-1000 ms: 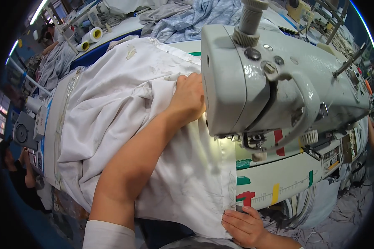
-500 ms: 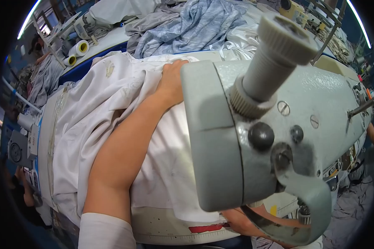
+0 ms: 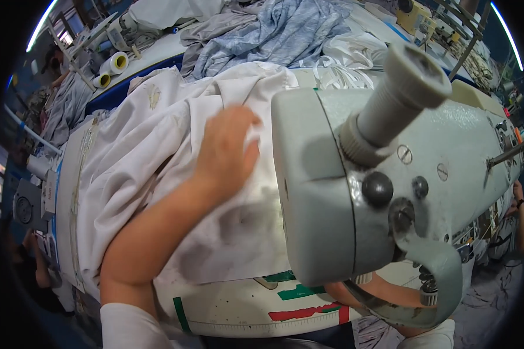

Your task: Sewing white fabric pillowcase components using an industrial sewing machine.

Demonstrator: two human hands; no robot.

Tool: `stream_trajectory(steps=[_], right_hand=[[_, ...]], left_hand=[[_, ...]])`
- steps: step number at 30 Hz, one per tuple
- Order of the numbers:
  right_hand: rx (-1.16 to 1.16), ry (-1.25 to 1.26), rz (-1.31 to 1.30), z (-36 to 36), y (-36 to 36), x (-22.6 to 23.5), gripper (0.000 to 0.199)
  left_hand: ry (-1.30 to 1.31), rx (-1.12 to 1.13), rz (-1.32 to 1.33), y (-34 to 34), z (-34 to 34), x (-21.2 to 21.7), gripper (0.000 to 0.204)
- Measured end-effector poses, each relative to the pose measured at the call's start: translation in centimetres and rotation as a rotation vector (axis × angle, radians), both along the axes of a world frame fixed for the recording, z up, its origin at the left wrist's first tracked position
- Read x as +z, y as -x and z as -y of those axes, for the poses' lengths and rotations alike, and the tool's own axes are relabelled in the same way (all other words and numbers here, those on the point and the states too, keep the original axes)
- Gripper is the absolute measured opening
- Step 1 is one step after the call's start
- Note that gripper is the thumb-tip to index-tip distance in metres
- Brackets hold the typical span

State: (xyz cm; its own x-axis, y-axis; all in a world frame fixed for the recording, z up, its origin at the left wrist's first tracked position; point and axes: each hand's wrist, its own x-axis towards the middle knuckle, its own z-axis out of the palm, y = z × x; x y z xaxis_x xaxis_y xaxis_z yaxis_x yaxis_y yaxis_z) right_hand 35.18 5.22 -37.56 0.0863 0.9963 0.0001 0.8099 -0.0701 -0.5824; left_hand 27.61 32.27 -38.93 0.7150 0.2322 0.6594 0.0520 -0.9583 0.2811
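Note:
White fabric lies in loose folds across the sewing table, left of a grey-green sewing machine head. Just above the cloth is my left hand, slightly blurred, its fingers bent and thumb apart, with nothing seen between them. My right hand is low behind the machine head, close to the curved metal lever. The machine hides its fingers, so what it touches does not show. Flat cloth reaches under the machine's left side.
Green and red tape strips mark the table's near edge, beside a ruler scale. Beyond are crumpled blue-grey cloth, white ribbon strips and yellow-cored thread cones. Another person's arm is at the far right.
My left hand has come off the cloth by the machine's far side and moved nearer to me. The near cloth edge has shifted back and left, uncovering green tape strips.

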Motion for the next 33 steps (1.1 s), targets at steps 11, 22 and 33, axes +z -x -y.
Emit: stream_trajectory(steps=[11,22,33], right_hand=[[-0.034,-0.308,0.29,-0.1,0.4,-3.1,0.039],[-0.143,-0.405,0.481,-0.1,-0.7,-3.3,0.033],[-0.054,-0.138,0.13,-2.2,-1.9,-5.2,0.022]], left_hand=[[0.029,-0.697,-0.283,5.7,6.1,-1.1,0.021],[0.045,-0.695,-0.317,4.9,4.5,0.5,0.021],[0.141,-0.727,-0.433,5.1,4.2,-0.9,0.031]])
